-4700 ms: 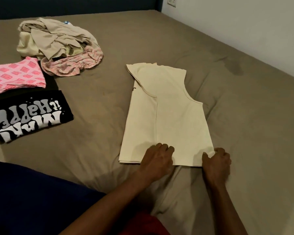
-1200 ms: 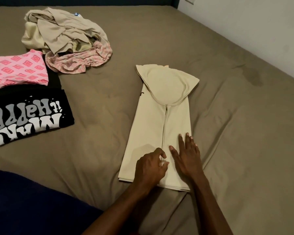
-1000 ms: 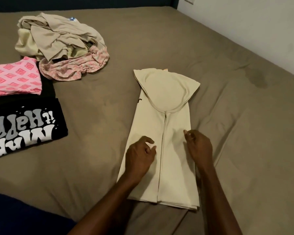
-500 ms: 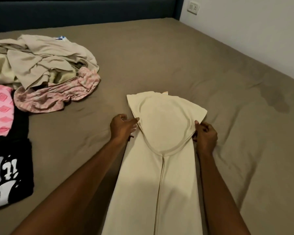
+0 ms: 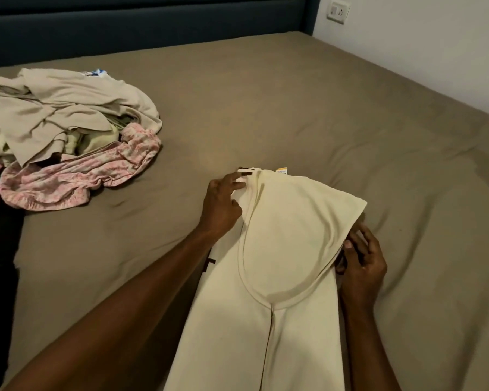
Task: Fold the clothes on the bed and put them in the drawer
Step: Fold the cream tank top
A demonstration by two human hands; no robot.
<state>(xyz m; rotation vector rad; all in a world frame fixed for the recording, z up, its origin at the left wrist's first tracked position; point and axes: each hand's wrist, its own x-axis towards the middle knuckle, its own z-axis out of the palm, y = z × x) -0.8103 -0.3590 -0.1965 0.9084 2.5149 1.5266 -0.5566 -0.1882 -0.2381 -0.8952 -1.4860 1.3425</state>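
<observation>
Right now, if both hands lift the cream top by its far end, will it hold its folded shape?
Probably not: the cream top looks thin and floppy, already draping softly. Its loose side panels would likely fall open, so the left hand and right hand must pinch the layers together.

Cream top (image 5: 288, 241), olive-brown sheet (image 5: 322, 114), beige pile (image 5: 62, 108), pink-patterned garment (image 5: 76, 176), navy headboard (image 5: 153, 26).

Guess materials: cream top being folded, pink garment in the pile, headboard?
Cream top: likely cotton jersey knit, matte; it drapes softly and has a ribbed-looking neckline band. Pink garment: thin, light woven or knit print, heavily crumpled; fibre unclear. Headboard: dark blue upholstery, looks like fabric with stitched horizontal panel seams; could be faux leather, lighting too dim to tell.
</observation>
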